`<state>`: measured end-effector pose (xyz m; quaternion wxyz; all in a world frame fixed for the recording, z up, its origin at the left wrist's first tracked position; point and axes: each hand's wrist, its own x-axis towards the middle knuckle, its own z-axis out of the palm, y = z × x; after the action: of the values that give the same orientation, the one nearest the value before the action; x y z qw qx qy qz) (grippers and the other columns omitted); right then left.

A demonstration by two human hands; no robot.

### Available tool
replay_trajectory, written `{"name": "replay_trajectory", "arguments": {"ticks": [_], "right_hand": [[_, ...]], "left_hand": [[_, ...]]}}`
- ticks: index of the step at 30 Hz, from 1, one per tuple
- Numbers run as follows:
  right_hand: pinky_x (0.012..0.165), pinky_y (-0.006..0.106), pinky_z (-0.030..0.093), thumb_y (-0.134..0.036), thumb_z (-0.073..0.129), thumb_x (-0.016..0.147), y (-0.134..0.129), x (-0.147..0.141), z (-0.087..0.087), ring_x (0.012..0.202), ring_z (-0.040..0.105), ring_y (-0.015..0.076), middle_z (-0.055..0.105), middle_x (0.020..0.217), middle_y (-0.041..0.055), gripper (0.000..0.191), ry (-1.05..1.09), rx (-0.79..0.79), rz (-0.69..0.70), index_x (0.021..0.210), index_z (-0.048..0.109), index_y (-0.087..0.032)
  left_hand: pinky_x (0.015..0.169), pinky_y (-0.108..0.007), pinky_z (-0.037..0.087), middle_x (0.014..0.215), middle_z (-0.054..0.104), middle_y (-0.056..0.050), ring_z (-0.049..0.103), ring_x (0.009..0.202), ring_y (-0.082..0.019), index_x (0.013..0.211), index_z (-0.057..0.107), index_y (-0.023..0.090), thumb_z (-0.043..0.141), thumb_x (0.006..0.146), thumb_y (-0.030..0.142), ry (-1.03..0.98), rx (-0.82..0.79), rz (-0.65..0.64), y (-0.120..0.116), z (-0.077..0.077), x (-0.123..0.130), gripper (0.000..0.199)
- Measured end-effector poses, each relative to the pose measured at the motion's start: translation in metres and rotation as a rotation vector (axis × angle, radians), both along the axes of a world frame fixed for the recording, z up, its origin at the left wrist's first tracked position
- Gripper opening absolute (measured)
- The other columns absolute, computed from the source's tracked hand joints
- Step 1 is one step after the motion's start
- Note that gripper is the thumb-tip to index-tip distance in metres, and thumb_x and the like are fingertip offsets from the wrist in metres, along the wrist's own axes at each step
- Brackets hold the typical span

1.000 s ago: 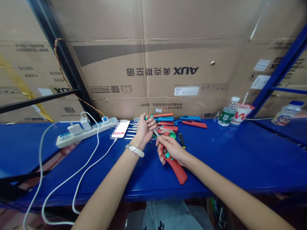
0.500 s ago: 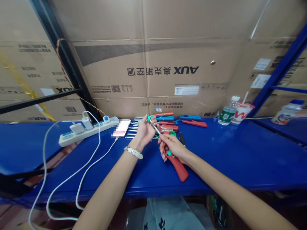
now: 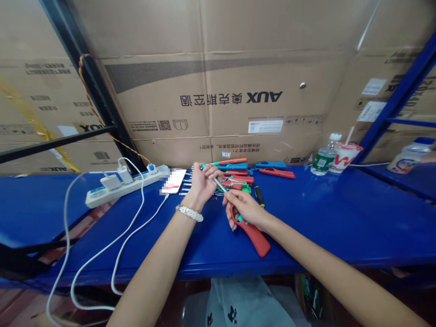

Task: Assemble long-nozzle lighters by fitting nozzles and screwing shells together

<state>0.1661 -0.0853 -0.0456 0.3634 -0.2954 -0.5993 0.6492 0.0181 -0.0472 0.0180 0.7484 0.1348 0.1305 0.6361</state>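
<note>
Over the tabletop [image 3: 323, 218], the red lighter [image 3: 255, 238] is held in the right hand [image 3: 243, 206]. The left hand [image 3: 203, 185] grips a green-ended rod [image 3: 220, 184]. Beyond the hands lie other lighters [image 3: 241, 173] and a screwdriver [image 3: 259, 195].

Metal tube [image 3: 220, 185] partly hidden, phone [image 3: 176, 180] partly blurred

The left forearm [image 3: 161, 268] reaches in from 7 o'clock, the right forearm [image 3: 327, 265] from 4. The left hand [image 3: 204, 181] (fingers curled inward) sits at 10 o'clock from the right hand [image 3: 243, 209], whose fingers bend in a grip.
</note>
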Motion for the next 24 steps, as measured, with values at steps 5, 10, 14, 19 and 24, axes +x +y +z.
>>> {"name": "replay_trajectory", "arguments": {"ticks": [5, 10, 14, 19, 24], "right_hand": [[0.036, 0.026, 0.052, -0.068, 0.066, 0.081, 0.001, 0.001, 0.0, 0.039, 0.062, 0.0161, 0.063, 0.051, -0.0034, 0.05, 0.02, -0.041, -0.015, 0.084, 0.051, -0.021], [0.037, 0.027, 0.053, -0.066, 0.067, 0.081, 0.001, 0.004, 0.003, 0.039, 0.062, 0.0165, 0.063, 0.051, -0.0022, 0.049, 0.002, -0.079, -0.002, 0.083, 0.05, -0.02], [0.037, 0.028, 0.054, -0.06, 0.066, 0.084, 0.002, 0.008, 0.008, 0.039, 0.061, 0.0169, 0.063, 0.051, -0.0023, 0.043, 0.011, -0.103, -0.063, 0.083, 0.052, -0.02], [0.038, 0.027, 0.053, -0.056, 0.065, 0.086, 0.005, 0.01, 0.01, 0.039, 0.062, 0.0168, 0.063, 0.051, -0.002, 0.038, 0.025, -0.105, -0.105, 0.083, 0.053, -0.02], [0.037, 0.027, 0.053, -0.058, 0.067, 0.084, 0.006, 0.007, 0.008, 0.039, 0.061, 0.0167, 0.062, 0.052, -0.0022, 0.04, 0.022, -0.11, -0.095, 0.083, 0.054, -0.02]], "left_hand": [[0.065, -0.028, 0.053, 0.053, 0.041, 0.002, 0.047, 0.049, -0.011, 0.061, 0.043, 0.02, 0.031, 0.107, 0.036, 0.257, 0.048, 0.059, 0.004, -0.004, 0.001, 0.051], [0.071, -0.026, 0.05, 0.075, 0.061, -0.004, 0.059, 0.067, -0.013, 0.068, 0.054, 0.018, 0.05, 0.103, 0.044, 0.56, 0.112, 0.322, 0.022, -0.014, -0.017, 0.044], [0.068, -0.027, 0.047, 0.081, 0.064, -0.004, 0.057, 0.07, -0.016, 0.09, 0.069, 0.017, 0.065, 0.093, 0.041, 1.059, 0.294, 0.498, 0.026, -0.024, -0.049, 0.025], [0.088, -0.039, 0.048, 0.097, 0.071, -0.009, 0.063, 0.091, -0.026, 0.106, 0.072, 0.019, 0.06, 0.091, 0.041, 1.727, 0.636, 0.435, 0.009, -0.048, -0.077, 0.029], [0.097, -0.044, 0.044, 0.092, 0.061, -0.009, 0.057, 0.095, -0.029, 0.124, 0.07, 0.02, 0.055, 0.093, 0.037, 1.891, 0.754, 0.448, 0.009, -0.069, -0.086, 0.038]]}}
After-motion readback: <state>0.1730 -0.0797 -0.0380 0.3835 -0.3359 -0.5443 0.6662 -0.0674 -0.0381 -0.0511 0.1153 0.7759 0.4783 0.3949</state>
